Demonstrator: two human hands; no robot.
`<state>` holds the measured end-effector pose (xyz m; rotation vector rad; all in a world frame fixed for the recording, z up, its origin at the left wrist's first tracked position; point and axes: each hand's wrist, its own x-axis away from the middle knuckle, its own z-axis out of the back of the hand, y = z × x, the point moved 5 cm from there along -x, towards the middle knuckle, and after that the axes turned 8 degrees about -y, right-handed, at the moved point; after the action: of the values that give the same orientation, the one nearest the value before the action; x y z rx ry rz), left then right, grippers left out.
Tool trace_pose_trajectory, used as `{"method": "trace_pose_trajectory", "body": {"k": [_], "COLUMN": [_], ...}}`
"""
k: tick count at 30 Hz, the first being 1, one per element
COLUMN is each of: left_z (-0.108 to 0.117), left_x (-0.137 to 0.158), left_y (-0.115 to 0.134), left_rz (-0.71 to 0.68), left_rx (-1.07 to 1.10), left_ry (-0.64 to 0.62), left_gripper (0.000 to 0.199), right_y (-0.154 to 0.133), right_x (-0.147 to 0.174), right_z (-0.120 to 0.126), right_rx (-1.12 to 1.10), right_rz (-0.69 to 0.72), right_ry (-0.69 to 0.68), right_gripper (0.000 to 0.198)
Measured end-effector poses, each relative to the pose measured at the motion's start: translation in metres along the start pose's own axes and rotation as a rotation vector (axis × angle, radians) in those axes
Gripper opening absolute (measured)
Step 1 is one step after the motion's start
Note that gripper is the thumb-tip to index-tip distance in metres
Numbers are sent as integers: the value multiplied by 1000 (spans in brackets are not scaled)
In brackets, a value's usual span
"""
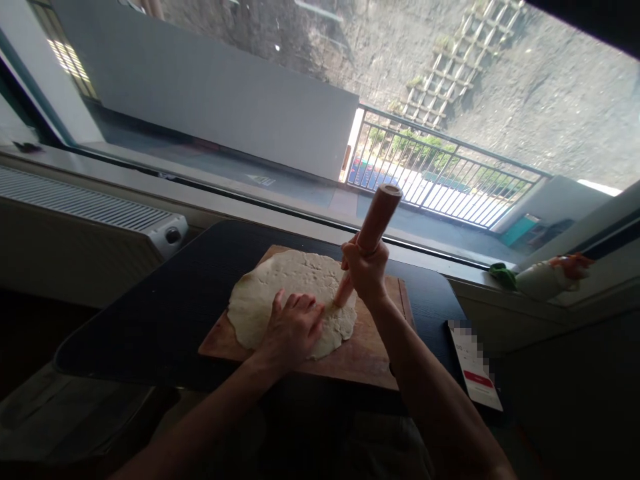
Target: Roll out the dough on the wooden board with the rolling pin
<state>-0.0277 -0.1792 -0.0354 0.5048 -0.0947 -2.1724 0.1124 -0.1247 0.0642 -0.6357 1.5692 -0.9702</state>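
Observation:
A flat round sheet of pale dough [280, 287] lies on a wooden board [367, 357] on a black table [165, 300]. My left hand [293, 327] rests palm down on the near part of the dough, fingers spread. My right hand [367, 270] grips a wooden rolling pin [377, 217] held almost upright, its lower end touching the dough's right side.
A phone [475, 363] with a lit screen lies on the table right of the board. A white radiator [85, 213] stands at the left under the window sill. On the sill at the right lie a green cloth [503, 275] and a white object [543, 279].

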Motion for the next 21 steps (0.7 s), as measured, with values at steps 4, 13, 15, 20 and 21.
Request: {"method": "trace_pose_trajectory", "body": {"k": [4,13,15,20,21], "left_z": [0,2,2,1,1], "left_x": [1,0,0,1,1], "left_y": [0,1,1,1,1], "left_rz": [-5,3,5,14,16], "left_rx": [4,3,-4,-18,-18], "left_ry": [0,-3,-6,-26,-24], "left_gripper": [28,28,28,28,29], "right_y": [4,7,7,9,9], "right_x": [-6,-9,-11,-13,-14], "right_z": [7,7,9,4,4], "right_rx": [-48,-71,-80,-15,-9], "right_rz": [5,22,40,28,27], "right_ry": [70,67,95,48,44], "right_gripper": [14,13,13,13,13]}}
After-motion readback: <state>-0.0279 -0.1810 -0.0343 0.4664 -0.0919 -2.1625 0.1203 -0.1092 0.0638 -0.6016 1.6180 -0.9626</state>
